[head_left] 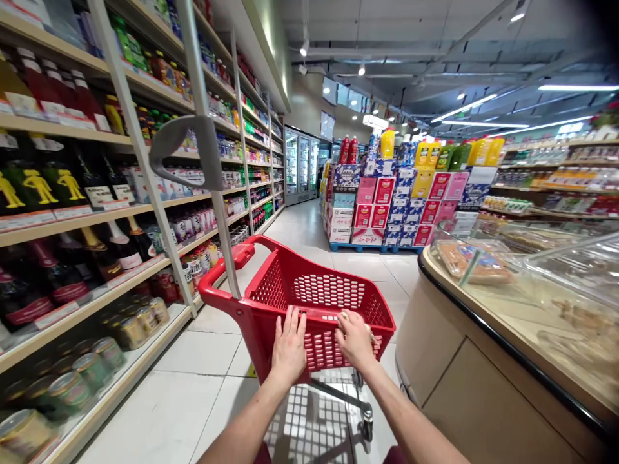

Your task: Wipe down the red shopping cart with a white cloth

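A red plastic shopping cart point(329, 287) with a perforated basket stands sideways in front of me. My left hand point(289, 345) lies on the basket's near rim, fingers stretched out and together, thumb apart. Farther right along that rim, my right hand point(355, 338) is closed. Something small and pale shows at its fingers and beside the palm; its kind cannot be made out. A metal pole with a grey plastic handle point(186, 154) rises at the cart's left end. The visible part of the basket's inside shows no goods.
Shelves point(97, 212) of bottles and cans line the left side. A curved display counter point(454, 348) with packaged food stands close on the right. Stacked drink cartons point(370, 206) sit on blue pallets ahead. Tall glass-door coolers point(300, 161) are at the back.
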Available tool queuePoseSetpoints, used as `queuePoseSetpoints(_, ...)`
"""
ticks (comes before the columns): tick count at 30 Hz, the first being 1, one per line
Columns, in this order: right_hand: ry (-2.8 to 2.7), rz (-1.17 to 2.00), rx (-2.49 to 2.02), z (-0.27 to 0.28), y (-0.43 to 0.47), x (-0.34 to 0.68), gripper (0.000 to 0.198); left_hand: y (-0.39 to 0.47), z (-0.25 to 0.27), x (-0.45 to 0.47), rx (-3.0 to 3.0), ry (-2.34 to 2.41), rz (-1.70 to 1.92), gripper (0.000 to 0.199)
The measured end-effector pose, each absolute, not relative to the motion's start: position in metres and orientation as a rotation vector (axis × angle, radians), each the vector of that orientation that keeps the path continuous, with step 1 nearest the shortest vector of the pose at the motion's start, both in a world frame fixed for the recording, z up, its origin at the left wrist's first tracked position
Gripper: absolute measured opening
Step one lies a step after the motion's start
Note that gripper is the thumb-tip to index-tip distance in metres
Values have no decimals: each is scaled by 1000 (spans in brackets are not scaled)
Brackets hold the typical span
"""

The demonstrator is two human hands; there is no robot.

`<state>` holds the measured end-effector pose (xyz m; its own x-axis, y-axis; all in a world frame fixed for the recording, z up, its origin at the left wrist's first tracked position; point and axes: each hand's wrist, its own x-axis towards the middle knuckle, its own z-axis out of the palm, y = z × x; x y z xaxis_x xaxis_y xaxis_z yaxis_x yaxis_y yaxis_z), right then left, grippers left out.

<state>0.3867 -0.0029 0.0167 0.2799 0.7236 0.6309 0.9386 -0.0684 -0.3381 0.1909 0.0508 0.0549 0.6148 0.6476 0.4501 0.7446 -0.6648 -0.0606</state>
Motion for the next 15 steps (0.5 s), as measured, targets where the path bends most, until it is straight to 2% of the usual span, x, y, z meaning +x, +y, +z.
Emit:
queuePoseSetpoints(5, -1602, -332, -1783, 15, -6, 408, 31, 59, 60, 184, -2580, -1070, -543, 64)
queuePoseSetpoints(9, -1383, -320, -1890, -4, -31, 458, 39, 57, 59, 186, -2579, -1061, -555, 64)
queuePoseSetpoints(15, -1484, -303, -1762, 14, -1, 391, 40, 54, 59, 193, -2552, -1105, -564, 62)
